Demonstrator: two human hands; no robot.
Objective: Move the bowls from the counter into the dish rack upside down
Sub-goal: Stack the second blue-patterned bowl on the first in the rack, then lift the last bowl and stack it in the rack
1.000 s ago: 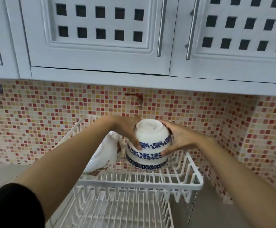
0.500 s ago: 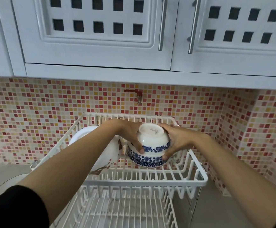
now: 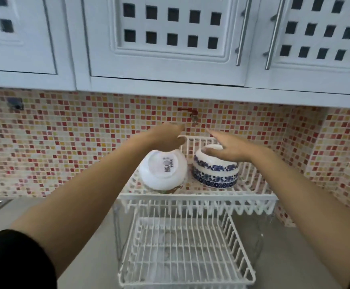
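Your left hand (image 3: 165,138) is raised above the upper tier of the dish rack (image 3: 199,198), fingers loosely spread and holding nothing. It hovers over the plain white bowl (image 3: 163,170), which leans tilted on the left of that tier with its underside and a printed label facing you. Whether the hand touches this bowl cannot be told from this angle.

Your right hand (image 3: 228,148) is likewise open, palm down, fingers extended toward the wall. It sits over the top of the blue-patterned bowls (image 3: 215,173), which stand upside down, one stacked on another, on the right of the upper tier, just beside the white bowl. The thumb appears to lie at the foot ring of the top bowl; firm contact cannot be confirmed, and there is no grip.

The lower tier (image 3: 185,253) of the rack extends toward you on the grey counter (image 3: 90,236). The rack stands against a mosaic tile wall (image 3: 76,147), under white cabinets (image 3: 169,38). Both your forearms are bare, with a dark sleeve (image 3: 13,261) on the left.
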